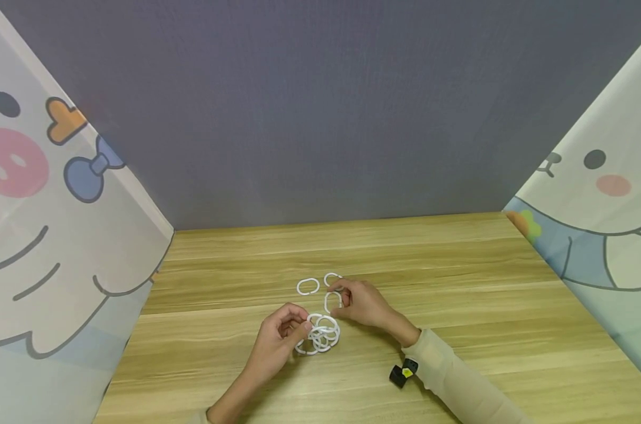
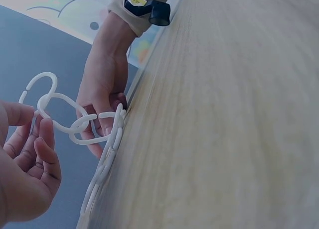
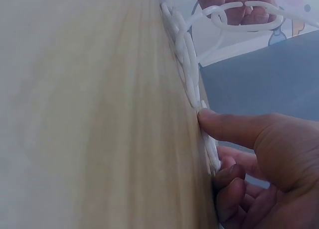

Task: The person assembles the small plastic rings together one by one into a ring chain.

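My left hand [image 1: 279, 337] pinches a white plastic C-shaped link [image 2: 50, 75] between thumb and fingertips. That link hooks through other links, and the joined chain [image 1: 324, 337] hangs down into a small heap on the table. To its right, my right hand [image 1: 367, 303] has thumb and fingers at opposite ends of a loose white link [image 1: 326, 302] lying close to the tabletop. In the right wrist view the thumb [image 3: 234, 127] presses at this link's near end while the other fingers curl at its far end.
Beyond the hands, one oval white link [image 1: 298, 287] lies loose on the wooden table [image 1: 219, 265]. Another link [image 1: 325, 279] lies partly hidden behind the right fingers. A grey panel [image 1: 320, 118] stands at the back, with cartoon-printed panels at both sides.
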The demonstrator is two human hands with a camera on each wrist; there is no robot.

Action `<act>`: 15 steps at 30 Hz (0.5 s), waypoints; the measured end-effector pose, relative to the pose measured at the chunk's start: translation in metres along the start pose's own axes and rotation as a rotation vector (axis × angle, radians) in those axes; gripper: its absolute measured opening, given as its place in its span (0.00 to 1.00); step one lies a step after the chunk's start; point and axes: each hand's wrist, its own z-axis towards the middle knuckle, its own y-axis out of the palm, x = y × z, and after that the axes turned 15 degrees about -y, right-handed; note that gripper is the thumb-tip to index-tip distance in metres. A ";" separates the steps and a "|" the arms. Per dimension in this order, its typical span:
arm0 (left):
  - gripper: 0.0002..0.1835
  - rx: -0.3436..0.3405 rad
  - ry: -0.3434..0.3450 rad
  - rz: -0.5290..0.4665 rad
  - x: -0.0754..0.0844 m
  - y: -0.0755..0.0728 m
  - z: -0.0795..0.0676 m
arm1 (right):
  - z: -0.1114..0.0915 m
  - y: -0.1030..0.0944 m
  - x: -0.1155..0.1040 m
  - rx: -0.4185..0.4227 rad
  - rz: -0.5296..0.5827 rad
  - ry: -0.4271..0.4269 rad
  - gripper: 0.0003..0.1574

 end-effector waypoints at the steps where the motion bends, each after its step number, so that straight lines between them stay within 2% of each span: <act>1: 0.08 0.000 -0.003 -0.001 0.000 0.000 0.000 | -0.001 0.000 0.000 0.017 0.004 0.000 0.28; 8: 0.08 0.000 -0.001 -0.003 0.000 0.001 0.000 | -0.010 0.004 0.007 0.129 -0.010 -0.049 0.33; 11: 0.08 0.001 -0.001 -0.002 0.000 0.001 0.000 | -0.011 0.002 0.005 0.121 0.056 -0.020 0.32; 12: 0.08 0.002 -0.002 -0.001 0.000 0.001 0.000 | -0.010 0.000 0.000 0.115 0.088 0.014 0.32; 15: 0.08 0.004 -0.007 0.001 0.000 0.001 0.000 | -0.011 -0.002 -0.001 0.106 0.152 0.061 0.28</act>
